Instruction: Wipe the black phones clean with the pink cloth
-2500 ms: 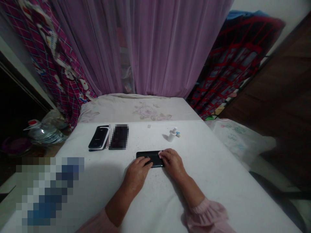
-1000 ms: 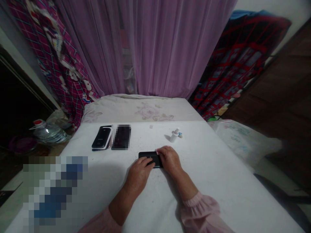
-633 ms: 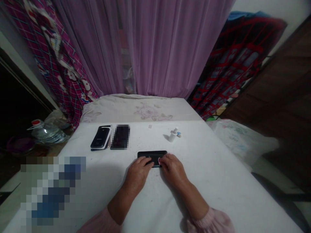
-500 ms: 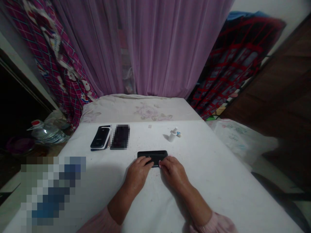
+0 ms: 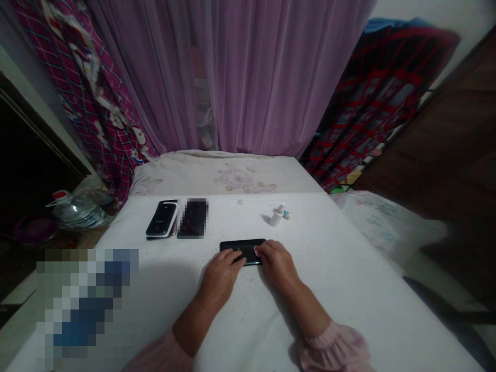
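Note:
A black phone (image 5: 249, 251) lies back side up and crosswise on the white table in front of me. My left hand (image 5: 220, 271) holds it at the left end, fingers over its back and thumb by the near edge. Above the right part of the phone, my right hand (image 5: 279, 262) is pinched on a small pale pinkish piece (image 5: 256, 251). Most of that piece is hidden by the fingers, and its kind does not show. Beyond the phone stands a small white spray bottle (image 5: 276, 216), with a small blue-and-white item (image 5: 286, 214) beside it.
Back left, a stack of phones (image 5: 161, 219) lies beside a blurred dark device (image 5: 192, 218). A pixelated object (image 5: 87, 305) occupies the near left. Purple curtains (image 5: 263, 77) hang behind the table (image 5: 368, 310). A water jug (image 5: 77, 209) stands left, a plastic bag (image 5: 382, 225) right.
My right hand has shifted slightly up and away from me over the phone, taking the small pinkish piece along. My left hand stays in place on the phone.

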The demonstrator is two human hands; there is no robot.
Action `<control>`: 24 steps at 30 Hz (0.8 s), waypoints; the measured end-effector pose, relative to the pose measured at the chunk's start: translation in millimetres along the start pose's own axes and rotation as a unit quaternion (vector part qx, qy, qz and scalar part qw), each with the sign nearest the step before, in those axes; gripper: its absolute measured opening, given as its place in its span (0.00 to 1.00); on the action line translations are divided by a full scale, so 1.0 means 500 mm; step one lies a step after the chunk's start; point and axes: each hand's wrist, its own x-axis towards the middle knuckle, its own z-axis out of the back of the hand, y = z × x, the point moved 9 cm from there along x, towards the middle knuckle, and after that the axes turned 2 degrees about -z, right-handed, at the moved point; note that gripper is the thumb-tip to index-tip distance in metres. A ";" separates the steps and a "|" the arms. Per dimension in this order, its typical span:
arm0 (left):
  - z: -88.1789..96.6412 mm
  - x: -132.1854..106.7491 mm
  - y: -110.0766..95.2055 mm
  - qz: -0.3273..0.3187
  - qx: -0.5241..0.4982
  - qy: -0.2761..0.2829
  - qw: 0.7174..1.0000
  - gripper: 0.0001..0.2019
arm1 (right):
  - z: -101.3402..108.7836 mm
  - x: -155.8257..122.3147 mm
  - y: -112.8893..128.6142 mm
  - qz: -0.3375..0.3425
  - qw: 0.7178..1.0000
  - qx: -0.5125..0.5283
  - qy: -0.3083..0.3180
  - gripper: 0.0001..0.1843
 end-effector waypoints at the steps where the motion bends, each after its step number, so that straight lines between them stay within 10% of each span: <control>1: 0.000 0.000 0.000 0.000 -0.002 -0.001 1.000 0.15 | -0.003 0.008 -0.003 -0.007 1.000 -0.007 0.005 0.10; 13: -0.001 0.000 0.000 0.001 -0.004 -0.002 1.000 0.15 | -0.027 0.080 -0.032 -0.064 0.996 -0.059 -0.012 0.11; 24: -0.001 -0.003 0.000 0.001 -0.023 -0.005 1.000 0.15 | -0.001 0.011 -0.021 -0.002 0.998 0.012 -0.060 0.12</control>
